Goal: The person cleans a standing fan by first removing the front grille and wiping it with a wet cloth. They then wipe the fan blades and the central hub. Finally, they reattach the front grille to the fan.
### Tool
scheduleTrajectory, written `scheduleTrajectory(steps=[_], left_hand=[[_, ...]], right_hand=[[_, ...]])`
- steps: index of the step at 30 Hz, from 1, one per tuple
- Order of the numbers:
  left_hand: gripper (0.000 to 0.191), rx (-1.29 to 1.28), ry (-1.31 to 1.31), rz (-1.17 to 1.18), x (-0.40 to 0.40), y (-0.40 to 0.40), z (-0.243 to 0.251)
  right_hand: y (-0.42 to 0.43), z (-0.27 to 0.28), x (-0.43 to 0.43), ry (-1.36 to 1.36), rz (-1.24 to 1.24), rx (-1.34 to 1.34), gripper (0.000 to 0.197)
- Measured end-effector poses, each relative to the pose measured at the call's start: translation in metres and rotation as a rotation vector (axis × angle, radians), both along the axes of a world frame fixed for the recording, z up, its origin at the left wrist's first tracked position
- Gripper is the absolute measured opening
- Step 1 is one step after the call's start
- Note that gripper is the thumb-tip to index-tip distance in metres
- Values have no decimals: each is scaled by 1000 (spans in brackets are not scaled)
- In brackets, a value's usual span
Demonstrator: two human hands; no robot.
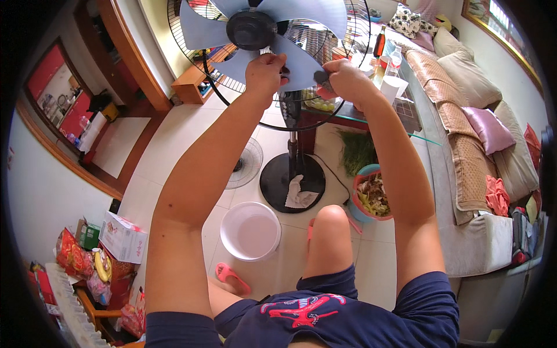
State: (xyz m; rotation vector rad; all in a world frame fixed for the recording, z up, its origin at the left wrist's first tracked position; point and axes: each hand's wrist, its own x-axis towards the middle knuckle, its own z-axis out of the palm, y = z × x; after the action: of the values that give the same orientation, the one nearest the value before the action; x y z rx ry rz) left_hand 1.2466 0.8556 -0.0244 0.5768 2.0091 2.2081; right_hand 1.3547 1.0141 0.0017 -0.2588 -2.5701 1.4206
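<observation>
Before me a pedestal fan stands with its front off, and its pale blue blades [300, 61] and dark hub [251, 30] are exposed. My left hand [263, 76] is closed at the edge of the lower right blade, close below the hub. A small dark patch shows by its fingertips, too little to name. At the same blade's outer tip, my right hand [350, 82] pinches a dark grey pad or cloth [322, 78] against it. The black wire rear guard [226, 102] rings the blades from behind.
The fan's round base [272, 187] bears a crumpled tissue [300, 193]. A white bucket [251, 256] and a wire fan guard [252, 169] are on the floor. A lined basin [365, 213] holds food scraps. A glass-topped table [417, 137] and sofa [452, 250] flank the right.
</observation>
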Motion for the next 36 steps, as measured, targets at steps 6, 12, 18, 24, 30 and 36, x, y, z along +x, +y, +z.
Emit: scheduleTrajectory(steps=[6,12,18,24,30,36], left_hand=[[24,27,-26,-25,4,1,4],[26,2,-54,-32,-2,-14,1],[42,98,-162,-129,-5,-19,2],[39,58,-188,-165,-8,-19,1],[32,57,-24,-44,1,-12,-1],[33,63,15,-33,-6,-2,-5]], right_hand=[[-10,-10,34,414,-242,410,25],[-51,1,30,910,-270,626,23],[-50,-10,-42,1281,-83,1332,20],[-30,-70,-23,1031,125,1285,28],[-9,-47,10,1093,128,1332,24],[-25,70,-23,1369,121,1529,27]])
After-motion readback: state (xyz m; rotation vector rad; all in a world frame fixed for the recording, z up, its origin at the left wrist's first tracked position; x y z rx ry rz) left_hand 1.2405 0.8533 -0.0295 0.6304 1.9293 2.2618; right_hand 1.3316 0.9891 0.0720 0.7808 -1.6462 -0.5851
